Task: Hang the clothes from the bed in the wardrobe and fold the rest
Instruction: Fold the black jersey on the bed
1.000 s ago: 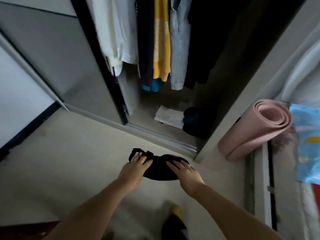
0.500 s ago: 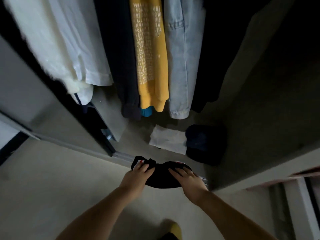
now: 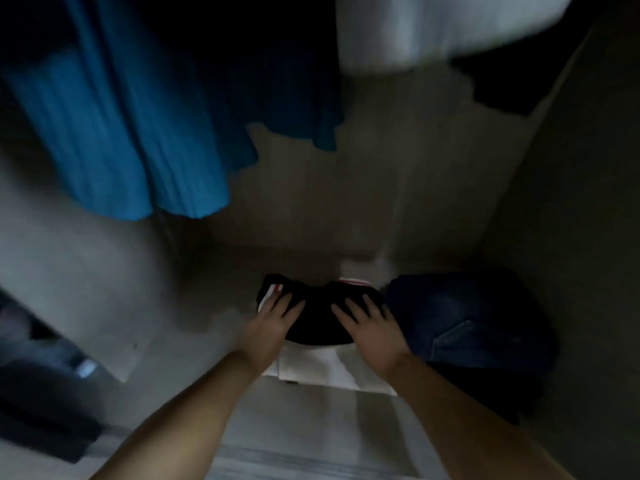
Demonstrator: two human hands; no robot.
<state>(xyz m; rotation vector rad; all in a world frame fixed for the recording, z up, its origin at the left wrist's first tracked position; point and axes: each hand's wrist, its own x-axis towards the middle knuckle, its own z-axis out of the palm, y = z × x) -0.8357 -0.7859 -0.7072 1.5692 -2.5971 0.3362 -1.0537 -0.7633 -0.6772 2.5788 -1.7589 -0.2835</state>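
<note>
Both hands now reach inside the wardrobe, where half a second ago they were only at its threshold with the folded black garment [image 3: 318,317] held over the sliding track. The bundle, trimmed in red and white at its far edge, has come down over the folded white cloth [image 3: 332,370] on the wardrobe floor [image 3: 311,237], and appears to rest on it, though blur leaves the contact uncertain. The left hand [image 3: 268,327] lies on the black garment's left end and the right hand [image 3: 372,329] on its right end, fingers spread fairly flat across the top; whether the thumbs hook beneath cannot be told, so each grip reads as a loose hold that presses rather than pinches.

For the task, this suggests one folded item is at or near its resting place, with release and a smoothing pat the likely remainder of this step.

Room around the black garment is uneven. Just to its right, touching or nearly so, sits a folded stack of dark denim [image 3: 464,323], so there is little slack on that side. To its left the wardrobe floor lies open as far as the side panel. Behind it bare floor runs back to the rear wall. Above and left of it hangs a blue garment [image 3: 131,133], and a white garment [image 3: 433,29] hangs above and right; both hems stay well above the hands. The near edge of the white cloth lies close to the door track [image 3: 294,462], the way out for the arms.
</note>
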